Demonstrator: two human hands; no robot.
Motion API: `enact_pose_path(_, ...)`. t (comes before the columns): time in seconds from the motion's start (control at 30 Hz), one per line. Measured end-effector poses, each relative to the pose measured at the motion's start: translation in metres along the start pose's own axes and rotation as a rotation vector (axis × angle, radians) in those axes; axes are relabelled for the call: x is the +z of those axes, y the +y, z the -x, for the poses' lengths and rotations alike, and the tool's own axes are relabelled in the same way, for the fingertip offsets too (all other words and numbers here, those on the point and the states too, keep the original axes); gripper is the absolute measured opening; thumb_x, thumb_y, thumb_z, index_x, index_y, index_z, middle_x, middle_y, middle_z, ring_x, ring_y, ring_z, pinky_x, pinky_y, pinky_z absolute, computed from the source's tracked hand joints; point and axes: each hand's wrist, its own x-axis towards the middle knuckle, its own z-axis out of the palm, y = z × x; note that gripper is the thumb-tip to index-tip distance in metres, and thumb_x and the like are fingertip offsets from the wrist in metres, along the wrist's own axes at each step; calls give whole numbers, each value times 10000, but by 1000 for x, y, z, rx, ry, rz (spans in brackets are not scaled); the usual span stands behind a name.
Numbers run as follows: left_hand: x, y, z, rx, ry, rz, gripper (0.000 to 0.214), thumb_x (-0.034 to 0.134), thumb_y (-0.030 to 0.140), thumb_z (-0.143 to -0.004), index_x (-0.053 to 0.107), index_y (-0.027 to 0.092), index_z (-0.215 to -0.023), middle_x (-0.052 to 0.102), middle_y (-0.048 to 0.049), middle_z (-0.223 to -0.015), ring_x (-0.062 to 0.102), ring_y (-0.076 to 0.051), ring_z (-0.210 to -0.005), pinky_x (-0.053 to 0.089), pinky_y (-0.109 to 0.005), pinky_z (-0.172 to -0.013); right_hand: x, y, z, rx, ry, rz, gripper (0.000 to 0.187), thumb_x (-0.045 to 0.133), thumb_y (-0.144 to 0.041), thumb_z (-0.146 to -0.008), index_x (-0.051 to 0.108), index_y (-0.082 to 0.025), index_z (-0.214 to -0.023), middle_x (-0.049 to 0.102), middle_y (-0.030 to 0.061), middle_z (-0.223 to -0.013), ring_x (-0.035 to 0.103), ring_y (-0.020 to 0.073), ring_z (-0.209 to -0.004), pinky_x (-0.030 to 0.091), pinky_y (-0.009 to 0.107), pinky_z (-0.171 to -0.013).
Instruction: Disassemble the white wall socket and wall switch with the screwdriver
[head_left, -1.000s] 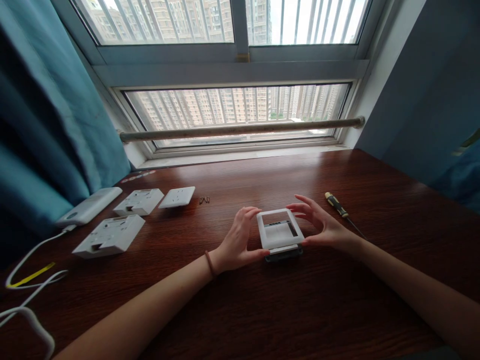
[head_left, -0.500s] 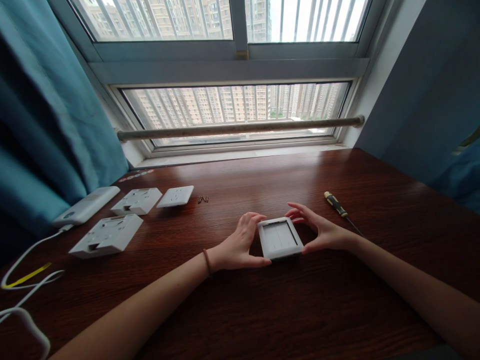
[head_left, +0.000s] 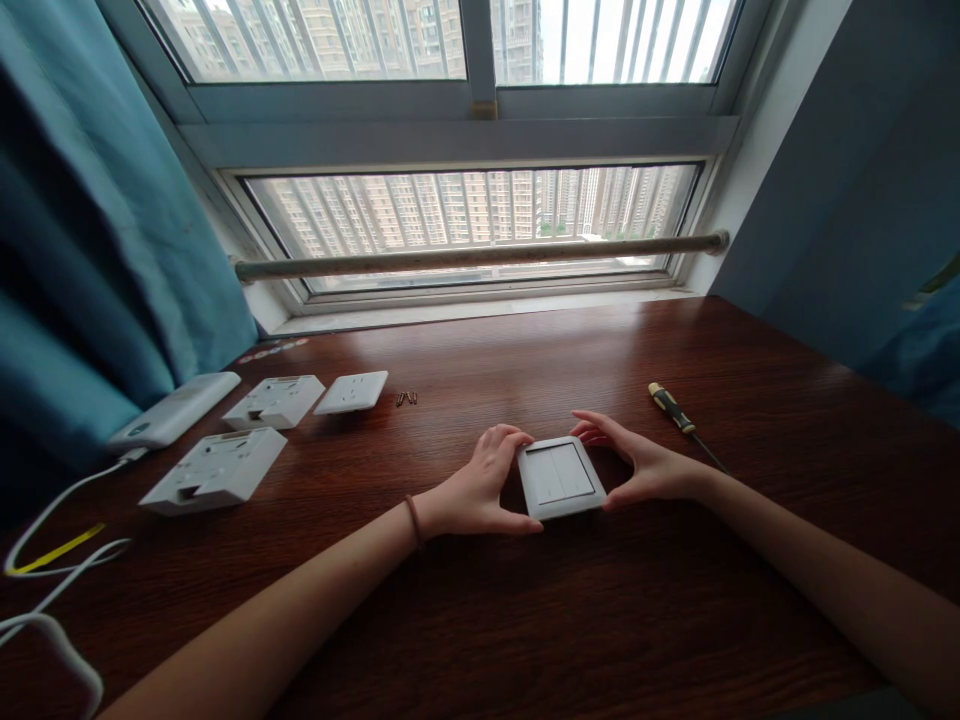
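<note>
A white wall switch (head_left: 561, 474) with a square frame around its rocker panel lies in front of me on the dark wooden table. My left hand (head_left: 484, 485) grips its left side, thumb at the near corner and fingers at the far corner. On the opposite side, my right hand (head_left: 630, 462) holds the right edge the same way, with its thumb at the near right corner. The frame looks level around the rockers. Beyond my right wrist lies a screwdriver (head_left: 672, 408) with a black and yellow handle.
To the left lie a white socket panel (head_left: 351, 393), several small screws (head_left: 406, 398), a white mounting box (head_left: 274, 402) and another mounting box (head_left: 215, 471). A white power strip (head_left: 174, 411) with a white cable (head_left: 64, 492) rests by the blue curtain (head_left: 112, 220). A yellow strip (head_left: 60, 549) lies near the cable.
The frame has come down around the rocker panel, so the dark gap inside it is narrower and it sits flatter. Both hands have stayed at the sides.
</note>
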Motion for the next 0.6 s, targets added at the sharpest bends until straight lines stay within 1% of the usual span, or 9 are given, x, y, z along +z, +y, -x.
enact_pose_path(0.37,-1,-2,1,-40,-27,-16,815,682,585,-559,384,167,-1192,392,-138,-1172,381,-299,-1116,335,-481,-982,1,-2,1,15,-7,21,993,772,-272,-596,166,-278,-1382,381,96,-1304,383,224,-1232,266,438,-1060)
enact_pose_path(0.47,-3,-1,2,-44,-38,-14,843,689,592,-544,385,164,-1205,395,-143,-1190,376,-307,-1136,323,-490,-995,0,-3,1,22,-10,19,964,765,-271,-606,188,-272,-1378,388,96,-1310,378,221,-1237,260,435,-1064)
enact_pose_path(0.53,-3,-1,3,-55,-45,-2,894,702,585,-531,362,160,-1241,376,-156,-1231,356,-318,-1172,309,-494,-1009,0,-3,0,44,19,-5,902,749,-271,-629,227,-258,-1365,418,96,-1287,415,211,-1203,306,419,-1041)
enact_pose_path(0.6,-4,0,3,-92,-9,29,886,699,561,-560,346,153,-1263,355,-169,-1271,349,-317,-1197,315,-481,-1011,2,-1,-2,97,89,-50,795,720,-286,-664,290,-232,-1330,471,101,-1230,506,194,-1089,407,396,-956)
